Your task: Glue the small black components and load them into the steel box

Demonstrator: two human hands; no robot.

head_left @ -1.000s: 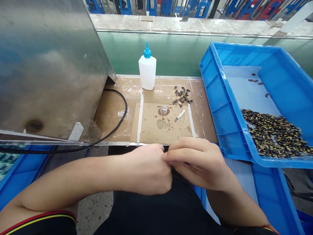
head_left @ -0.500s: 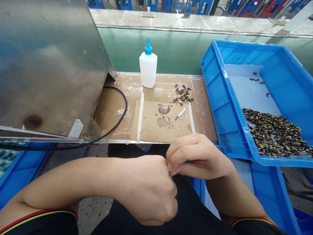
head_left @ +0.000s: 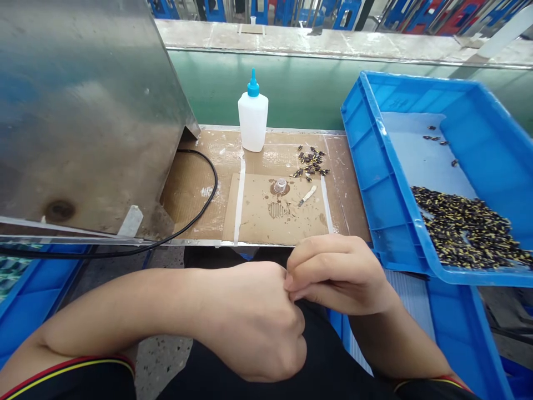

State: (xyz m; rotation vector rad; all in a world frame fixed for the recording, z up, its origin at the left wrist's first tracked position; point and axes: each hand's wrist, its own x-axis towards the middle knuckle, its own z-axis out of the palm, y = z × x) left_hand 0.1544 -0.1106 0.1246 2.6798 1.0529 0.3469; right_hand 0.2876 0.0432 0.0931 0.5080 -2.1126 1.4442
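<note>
My left hand [head_left: 254, 316] is curled into a fist, back of the hand up, over my lap in front of the bench edge. Against its thumb side, my right hand [head_left: 339, 272] pinches with thumb and fingertips. Whatever lies between the fingers of either hand is hidden. Beyond the hands, a cardboard sheet [head_left: 254, 222] bears a small clear cap [head_left: 280, 185] in a wet ring and a small tool with a white-wrapped handle [head_left: 308, 195]. Behind these lies a loose pile of small black-and-yellow parts [head_left: 311, 162].
A white squeeze bottle [head_left: 253, 122] with a blue nozzle stands at the back. On the right, a blue crate [head_left: 391, 183] holds many black-and-yellow parts [head_left: 470, 230]. A metal housing [head_left: 83, 122] fills the left, with a black cable [head_left: 210, 197] looping out. A green belt [head_left: 300, 89] runs behind.
My left fist has come down and toward me, turning its knuckles lower. The right fingers have drawn into a tighter pinch and stay against it. Things on the bench have kept their places.
</note>
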